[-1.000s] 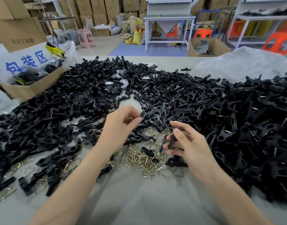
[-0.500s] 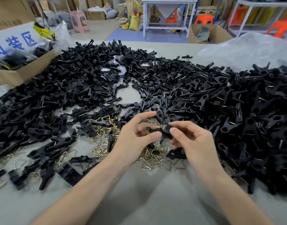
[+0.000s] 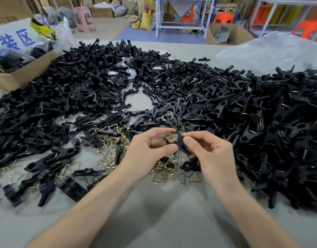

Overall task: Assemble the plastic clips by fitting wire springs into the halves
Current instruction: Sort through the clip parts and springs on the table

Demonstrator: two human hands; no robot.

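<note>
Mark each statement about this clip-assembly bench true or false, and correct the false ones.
1. The left hand and the right hand together hold a black clip piece over the wire springs. True.
2. The wire springs are sorted in a tray. False: they lie loose on the table among clip halves.
3. A cardboard box stands at the table's left side. True.
4. The stool in the background is green. False: it is pink.
5. The left hand lies flat on the table. False: its fingers pinch the clip piece.
</note>
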